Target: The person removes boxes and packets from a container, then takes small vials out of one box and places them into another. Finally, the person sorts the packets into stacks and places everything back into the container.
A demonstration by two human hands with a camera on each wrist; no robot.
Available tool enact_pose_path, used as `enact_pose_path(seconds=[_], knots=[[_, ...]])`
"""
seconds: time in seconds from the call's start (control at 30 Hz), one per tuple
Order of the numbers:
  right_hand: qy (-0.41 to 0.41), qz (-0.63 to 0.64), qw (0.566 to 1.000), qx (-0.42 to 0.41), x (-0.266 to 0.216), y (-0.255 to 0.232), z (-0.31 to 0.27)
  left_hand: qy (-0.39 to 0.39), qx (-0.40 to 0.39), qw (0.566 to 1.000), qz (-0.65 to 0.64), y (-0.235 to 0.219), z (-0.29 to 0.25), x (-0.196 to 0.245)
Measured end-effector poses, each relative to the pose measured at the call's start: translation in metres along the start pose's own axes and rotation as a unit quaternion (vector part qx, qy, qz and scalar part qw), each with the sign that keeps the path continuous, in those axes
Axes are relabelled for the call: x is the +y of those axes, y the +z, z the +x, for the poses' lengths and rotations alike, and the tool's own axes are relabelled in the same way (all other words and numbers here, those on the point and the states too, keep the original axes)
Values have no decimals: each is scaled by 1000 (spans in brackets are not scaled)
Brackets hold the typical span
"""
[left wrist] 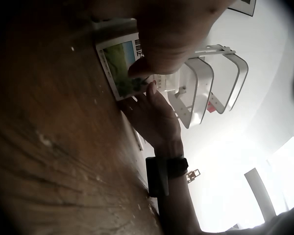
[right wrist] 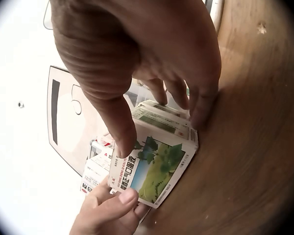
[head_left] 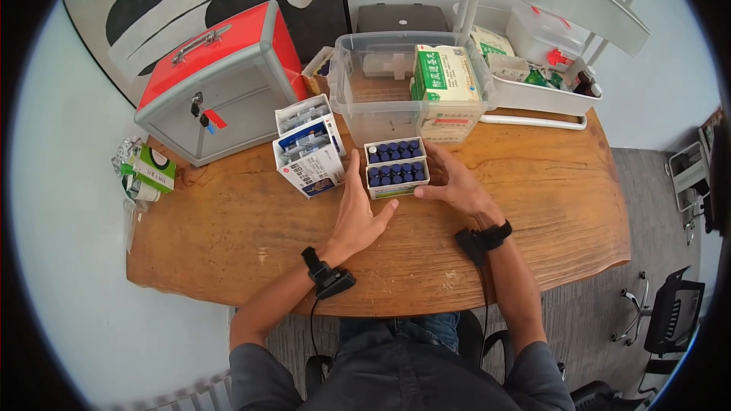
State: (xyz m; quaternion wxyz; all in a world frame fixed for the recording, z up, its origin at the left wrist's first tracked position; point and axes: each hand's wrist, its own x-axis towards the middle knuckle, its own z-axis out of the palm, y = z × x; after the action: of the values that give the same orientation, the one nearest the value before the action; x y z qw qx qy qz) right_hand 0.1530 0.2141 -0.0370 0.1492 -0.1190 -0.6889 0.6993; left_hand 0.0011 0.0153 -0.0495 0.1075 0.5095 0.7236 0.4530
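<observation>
Two small cartons of dark-blue-capped vials, a rear carton (head_left: 394, 151) and a front carton (head_left: 397, 175), stand upright one behind the other on the table with their tops open. Plants and a green field are printed on the front carton's face (right wrist: 159, 166). My left hand (head_left: 356, 209) lies along their left side, fingers extended, thumb spread out before the front carton. On the right side is my right hand (head_left: 455, 186), its fingers stretched beside the cartons and its thumb at the near corner. Neither hand's fingers close round a carton.
Left of the cartons stand white boxes with packets (head_left: 308, 148). Behind is a clear plastic bin (head_left: 373, 118) holding green-and-white boxes (head_left: 445, 80). A red-and-silver case (head_left: 228, 91) stands at the back left, a white tray (head_left: 533, 99) at the back right. Small packages (head_left: 152, 171) sit at the left edge.
</observation>
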Motion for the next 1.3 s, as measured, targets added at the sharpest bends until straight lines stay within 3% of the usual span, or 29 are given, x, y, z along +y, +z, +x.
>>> enact_pose_path(seconds=[0.17, 0.3, 0.77, 0.83, 1.1, 1.17, 1.23, 1.3], knots=[[-4, -4, 1000, 4, 2, -1, 0, -7, -40, 994, -101, 5, 17, -11], [13, -24, 1000, 14, 4, -2, -1, 0, -36, 994, -106, 9, 19, -18], [27, -92, 995, 8, -7, -10, -12, 13, -47, 996, -74, -5, 13, -9], [47, -85, 995, -3, -6, -16, -14, 35, -74, 997, -4, -15, 6, -8], [54, -64, 996, -17, -2, -22, -19, -60, -199, 978, -27, -94, -43, -11], [46, -65, 997, -15, -2, -21, -19, -135, -188, 965, -122, -116, -47, -16], [43, -70, 997, -8, -1, -20, -20, -155, -188, 963, -117, -135, -46, -30], [44, -62, 997, -5, 0, -21, -19, -249, -90, 958, -113, -146, -38, -33]])
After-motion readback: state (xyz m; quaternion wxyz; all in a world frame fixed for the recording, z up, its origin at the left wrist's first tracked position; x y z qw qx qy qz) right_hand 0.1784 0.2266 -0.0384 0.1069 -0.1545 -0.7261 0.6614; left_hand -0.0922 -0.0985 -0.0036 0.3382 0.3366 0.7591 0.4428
